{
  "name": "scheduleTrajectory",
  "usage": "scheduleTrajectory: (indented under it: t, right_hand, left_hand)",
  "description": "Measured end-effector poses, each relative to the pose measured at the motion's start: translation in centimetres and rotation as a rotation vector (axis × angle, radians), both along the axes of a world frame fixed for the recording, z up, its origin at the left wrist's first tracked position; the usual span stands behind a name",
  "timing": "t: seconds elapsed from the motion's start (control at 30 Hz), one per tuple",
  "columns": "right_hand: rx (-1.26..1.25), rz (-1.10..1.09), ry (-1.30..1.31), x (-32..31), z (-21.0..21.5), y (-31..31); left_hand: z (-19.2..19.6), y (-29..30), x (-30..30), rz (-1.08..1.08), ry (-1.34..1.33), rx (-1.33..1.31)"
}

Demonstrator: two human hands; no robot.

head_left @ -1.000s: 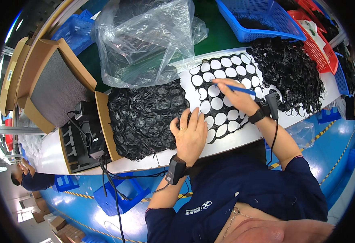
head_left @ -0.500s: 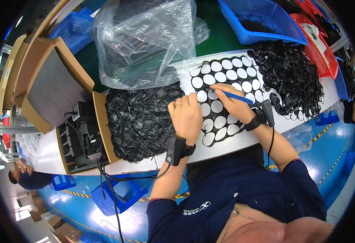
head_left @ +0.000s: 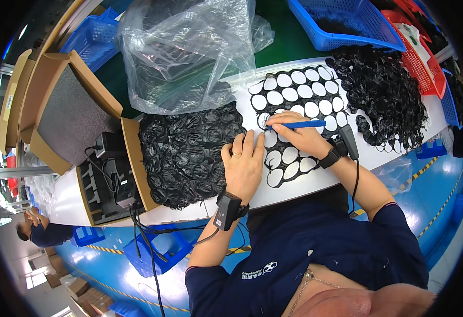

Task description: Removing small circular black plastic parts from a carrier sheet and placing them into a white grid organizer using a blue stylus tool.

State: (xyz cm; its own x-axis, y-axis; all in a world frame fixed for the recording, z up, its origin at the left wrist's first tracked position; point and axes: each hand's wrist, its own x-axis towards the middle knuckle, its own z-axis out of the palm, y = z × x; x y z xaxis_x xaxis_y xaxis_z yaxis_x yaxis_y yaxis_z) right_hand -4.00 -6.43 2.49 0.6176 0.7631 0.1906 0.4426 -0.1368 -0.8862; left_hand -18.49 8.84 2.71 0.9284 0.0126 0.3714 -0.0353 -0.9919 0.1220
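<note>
My right hand is closed round a slim blue pen-shaped tool. Its tip points left, at a ring near the left edge of a black sheet of joined rings with white round faces, laid flat on the white table. My left hand rests palm down beside that sheet, fingers stretched and slightly apart, with nothing in it. Its fingertips are close to the sheet's left edge; I cannot tell whether they touch. Left of this hand lies a thick black mat of bunched, film-like rounds.
A tangled heap of black rings covers the table at right. A clear plastic bag overlaps the mat's far edge. A cardboard box with black devices and cables stands left. Blue and red baskets sit at the far right.
My right hand has shifted slightly left and nearer me, the blue tool now lying more level. The left hand has drawn back a little, and its fingers have straightened out.
</note>
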Motion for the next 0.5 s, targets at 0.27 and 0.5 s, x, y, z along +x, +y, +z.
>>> scheduleTrajectory:
  t: [0.27,0.5]
  right_hand:
    - [0.011,-0.008,-0.053,-0.06,-0.69,0.16]
    - [0.012,-0.019,-0.089,-0.10,-0.98,0.22]
  left_hand:
    - [0.23,0.07,0.32,-0.014,0.021,0.009]
    - [0.38,0.08,0.30,-0.012,0.040,0.020]
